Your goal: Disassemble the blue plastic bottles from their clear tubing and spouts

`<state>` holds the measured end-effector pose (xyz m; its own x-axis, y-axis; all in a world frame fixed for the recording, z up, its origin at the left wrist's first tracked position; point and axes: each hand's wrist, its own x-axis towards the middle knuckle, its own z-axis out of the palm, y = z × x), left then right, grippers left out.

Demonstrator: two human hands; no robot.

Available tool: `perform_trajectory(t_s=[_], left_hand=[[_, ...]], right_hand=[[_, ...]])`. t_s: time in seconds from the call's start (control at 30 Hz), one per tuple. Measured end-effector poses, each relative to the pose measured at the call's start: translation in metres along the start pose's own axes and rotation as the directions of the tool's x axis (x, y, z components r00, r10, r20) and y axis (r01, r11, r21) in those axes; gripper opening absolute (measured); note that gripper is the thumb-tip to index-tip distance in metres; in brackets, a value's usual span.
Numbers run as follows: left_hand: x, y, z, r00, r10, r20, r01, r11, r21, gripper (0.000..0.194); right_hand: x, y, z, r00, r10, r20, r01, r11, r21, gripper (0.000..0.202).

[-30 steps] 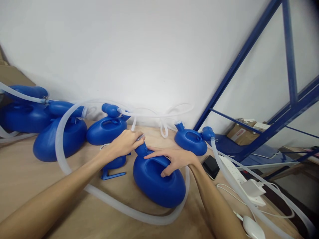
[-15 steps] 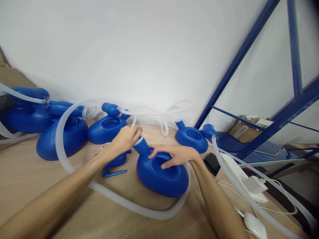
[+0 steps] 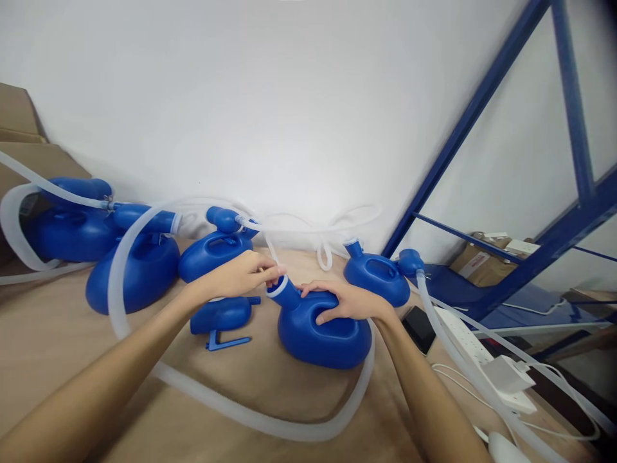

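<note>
A blue plastic urinal bottle (image 3: 318, 350) lies on the brown tabletop, its neck angled up to the left. My right hand (image 3: 343, 301) is wrapped over its handle, thumb in the handle opening. At the bottle's mouth, the fingers of my left hand (image 3: 258, 273) are pinched together against the white ring (image 3: 278, 287) on the rim. How much of the ring they grip is partly hidden. Left of the bottle lie a blue cap-like piece (image 3: 222, 315) and a blue angled strip (image 3: 229, 343). A translucent hose (image 3: 260, 421) curves around in front.
More blue bottles stand at the left (image 3: 132, 280), behind my left hand (image 3: 207, 256) and at the right (image 3: 376, 280), with hoses attached or nearby. On the right are a black phone (image 3: 418, 329), a white power strip (image 3: 465, 341) and a blue metal rack (image 3: 457, 128). Cardboard (image 3: 38, 154) stands far left.
The view has shifted a little. My left hand has come down onto the mouth's rim, and the bottle has tilted so its ringed opening shows more. My right hand keeps its hold.
</note>
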<state>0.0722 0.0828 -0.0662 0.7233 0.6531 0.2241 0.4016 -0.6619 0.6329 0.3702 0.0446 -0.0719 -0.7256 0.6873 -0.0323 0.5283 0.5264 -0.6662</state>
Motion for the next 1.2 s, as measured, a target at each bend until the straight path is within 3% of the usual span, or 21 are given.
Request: perform_trajectory(t_s=[0.07, 0.27, 0.43, 0.6, 0.7, 0.77, 0.9, 0.97, 1.03, 1.1, 1.2], left_hand=[[-0.002, 0.009, 0.002, 0.998, 0.021, 0.06, -0.019, 0.999, -0.029, 0.056], [-0.001, 0.005, 0.016, 0.998, 0.03, -0.06, -0.02, 0.988, 0.154, 0.043], [0.003, 0.001, 0.02, 0.984, 0.18, -0.003, -0.178, 0.976, 0.129, 0.042], [0.005, 0.0, 0.021, 0.968, 0.218, 0.128, -0.222, 0.975, 0.023, 0.042], [-0.004, 0.006, 0.009, 0.982, 0.161, 0.096, -0.136, 0.966, -0.221, 0.048], [-0.014, 0.012, -0.007, 0.994, 0.105, 0.038, -0.092, 0.965, -0.247, 0.051], [-0.029, 0.009, -0.039, 0.999, -0.009, -0.035, 0.015, 0.986, 0.169, 0.051], [-0.031, -0.007, -0.045, 0.992, -0.129, 0.003, 0.124, 0.954, 0.274, 0.045], [-0.029, -0.027, -0.044, 0.952, -0.292, 0.087, 0.24, 0.895, 0.376, 0.033], [-0.028, -0.042, -0.044, 0.917, -0.376, 0.131, 0.292, 0.857, 0.424, 0.025], [-0.031, -0.049, -0.049, 0.942, -0.322, 0.097, 0.262, 0.883, 0.388, 0.023]], right_hand=[[0.0, 0.002, 0.001, 0.998, 0.013, -0.065, -0.015, 0.999, -0.036, 0.059], [0.0, 0.007, 0.001, 0.992, 0.025, -0.122, -0.031, 0.998, -0.047, 0.064], [0.002, 0.01, 0.001, 0.995, 0.01, -0.098, -0.006, 0.999, 0.042, 0.058], [0.002, 0.015, -0.001, 1.0, 0.003, -0.001, -0.003, 0.995, 0.096, 0.058], [0.001, 0.017, -0.002, 0.998, -0.01, 0.061, 0.003, 0.993, 0.114, 0.06], [0.0, 0.018, -0.003, 0.997, -0.009, 0.077, -0.002, 0.99, 0.138, 0.059], [-0.001, 0.015, -0.004, 0.998, 0.012, 0.059, -0.022, 0.987, 0.158, 0.059], [-0.001, 0.015, -0.004, 0.999, 0.027, 0.038, -0.033, 0.987, 0.158, 0.058], [-0.003, 0.015, -0.004, 0.998, 0.066, 0.003, -0.066, 0.988, 0.139, 0.056], [-0.005, 0.016, -0.006, 0.992, 0.117, -0.038, -0.113, 0.989, 0.097, 0.056], [-0.01, 0.014, -0.012, 0.975, 0.199, -0.103, -0.196, 0.98, 0.037, 0.06]])
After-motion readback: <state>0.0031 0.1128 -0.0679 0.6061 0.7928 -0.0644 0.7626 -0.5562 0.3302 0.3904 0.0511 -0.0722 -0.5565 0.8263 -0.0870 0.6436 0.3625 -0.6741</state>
